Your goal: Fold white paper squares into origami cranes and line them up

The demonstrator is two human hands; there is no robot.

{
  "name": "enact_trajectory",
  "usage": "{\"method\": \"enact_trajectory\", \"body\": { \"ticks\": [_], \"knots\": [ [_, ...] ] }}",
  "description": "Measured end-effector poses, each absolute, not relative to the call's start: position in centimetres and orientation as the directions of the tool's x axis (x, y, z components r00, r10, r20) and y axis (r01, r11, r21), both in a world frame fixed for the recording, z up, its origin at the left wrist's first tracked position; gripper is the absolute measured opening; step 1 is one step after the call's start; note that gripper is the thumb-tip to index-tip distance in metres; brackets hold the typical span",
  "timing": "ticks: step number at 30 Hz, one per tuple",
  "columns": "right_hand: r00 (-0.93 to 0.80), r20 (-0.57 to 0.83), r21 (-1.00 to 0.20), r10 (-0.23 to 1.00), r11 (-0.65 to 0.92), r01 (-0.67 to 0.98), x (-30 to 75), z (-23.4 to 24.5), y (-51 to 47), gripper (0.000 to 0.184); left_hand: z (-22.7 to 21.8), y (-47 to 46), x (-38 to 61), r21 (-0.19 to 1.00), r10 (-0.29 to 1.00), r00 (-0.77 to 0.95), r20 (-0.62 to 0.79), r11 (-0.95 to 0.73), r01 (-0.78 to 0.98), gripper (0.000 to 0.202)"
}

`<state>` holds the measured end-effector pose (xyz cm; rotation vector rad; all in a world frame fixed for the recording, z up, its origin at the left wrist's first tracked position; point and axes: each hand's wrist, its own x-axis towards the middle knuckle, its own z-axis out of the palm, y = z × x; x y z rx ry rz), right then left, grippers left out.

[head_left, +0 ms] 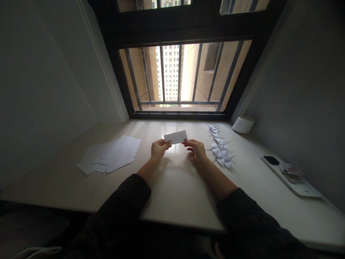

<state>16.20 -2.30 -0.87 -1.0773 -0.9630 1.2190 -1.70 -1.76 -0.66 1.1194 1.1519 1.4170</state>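
A folded white paper strip [175, 137] is held up just above the pale tabletop [175, 187], in front of the window. My left hand [159, 148] pinches its left end between thumb and fingers. At the strip's right end, my right hand [196, 148] grips with fingertips closed on the paper. Both forearms in dark sleeves reach in from the bottom of the view.
A loose pile of white paper sheets [110, 155] lies to the left. Several folded paper cranes [221, 149] sit in a row to the right. A white round object [243, 124] stands in the far right corner. A phone [289, 172] lies near the right wall.
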Motion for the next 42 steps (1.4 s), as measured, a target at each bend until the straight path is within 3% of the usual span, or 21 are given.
{"method": "enact_trajectory", "body": {
  "ticks": [8,15,22,27,32,37,42],
  "knots": [
    [0.079,0.017,-0.976,0.997,0.034,-0.216,16.1,-1.1,-2.1,0.026,-0.9,-1.5,-2.0,0.986,0.984,-0.134,0.116,-0.131,-0.107,0.037],
    [0.071,0.153,-0.985,0.986,0.158,-0.064,15.8,-1.3,-1.9,0.048,-1.0,-1.3,-2.3,0.986,0.974,-0.152,0.166,-0.169,-0.01,0.032],
    [-0.018,0.181,-0.974,0.983,0.181,0.134,15.6,-2.2,-1.9,0.037,-0.2,-1.8,-2.1,0.973,0.962,-0.147,0.228,-0.222,0.057,0.028],
    [0.008,0.133,-0.989,0.991,0.132,0.064,14.9,-1.6,-2.5,0.037,0.3,-2.3,-1.8,0.985,0.985,-0.027,0.168,-0.168,-0.022,0.038],
    [0.006,0.11,-0.994,0.994,0.11,-0.005,14.5,-1.6,-2.9,0.036,-0.2,-2.6,-1.5,0.987,0.985,0.071,0.158,-0.159,0.015,0.032],
    [-0.018,0.076,-0.997,0.997,0.075,-0.025,14.3,-1.5,-3.2,0.034,-0.3,-2.5,-1.6,0.993,0.992,0.056,0.117,-0.118,0.009,0.033],
    [-0.028,0.072,-0.997,0.997,0.072,-0.011,14.4,-1.2,-3.1,0.033,0.5,-2.0,-2.4,0.995,0.992,-0.112,0.058,-0.066,-0.069,0.034]
  ]
}}
